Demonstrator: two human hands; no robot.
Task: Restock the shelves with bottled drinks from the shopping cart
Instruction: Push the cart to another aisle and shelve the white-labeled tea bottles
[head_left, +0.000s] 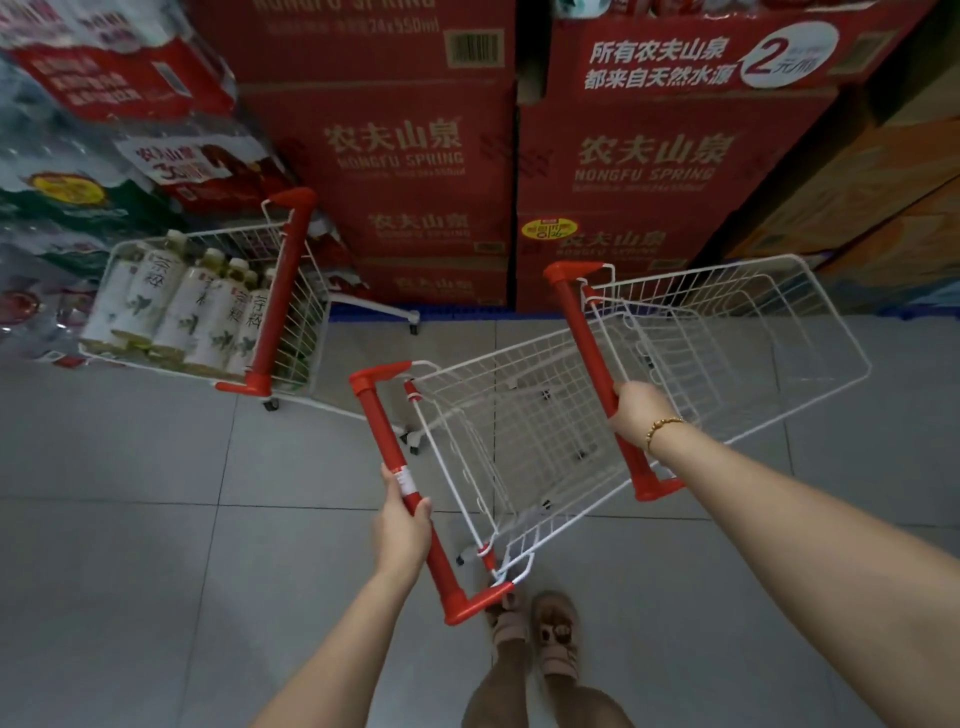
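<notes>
Left of the stacked red cartons (384, 156), shrink-wrapped packs of bottled water (78, 156) carry red labels whose print is too blurred to read. Just in front of the cartons' left edge stands a loaded cart (301, 312) of white wire with a red handle. The bottles (176, 306) in it lie packed side by side, with pale caps and white labels bearing vertical Chinese characters and a leafy sprig.

The cartons read "农夫山泉 NONGFU SPRING". The top left one adds "24x550ml" beside a barcode. The top right one reads "所有农夫山泉 都来自天然水源", with "2元/瓶" in a white oval. A yellow sticker (549, 228) sits lower down, its figures unclear.

In front of the cartons, on the grey tile floor (130, 519), two empty wire carts overlap. The left hand (402, 525) wraps around the red handle of the near empty cart (441, 452), just below a white sticker. The right hand (641, 413), a gold bracelet (662, 428) at its wrist, grips the red handle of the second empty cart (753, 322). Right of the cartons stand orange boxes (883, 208).
</notes>
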